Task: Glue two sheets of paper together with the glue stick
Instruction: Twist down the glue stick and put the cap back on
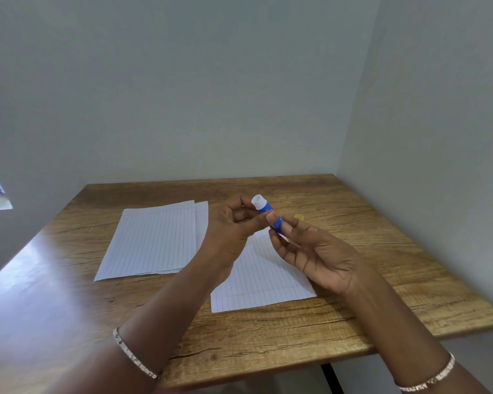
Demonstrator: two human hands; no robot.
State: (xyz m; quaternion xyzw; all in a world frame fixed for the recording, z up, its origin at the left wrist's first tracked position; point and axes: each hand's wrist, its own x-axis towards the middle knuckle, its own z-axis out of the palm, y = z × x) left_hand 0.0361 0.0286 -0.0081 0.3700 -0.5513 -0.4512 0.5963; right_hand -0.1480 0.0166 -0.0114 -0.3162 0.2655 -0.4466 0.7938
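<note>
Left hand [234, 223] pinches the glue stick [264, 208] near its white top, right hand [310, 251] pinching the base below, probably to twist glue up, lined sheet [262, 280] beneath both.

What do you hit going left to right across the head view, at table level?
Stacked lined sheets → left hand → glue stick, pinched by both hands → right hand. Left out: the single lined sheet under the hands and the small yellow disc, both overlapping the hands.
</note>
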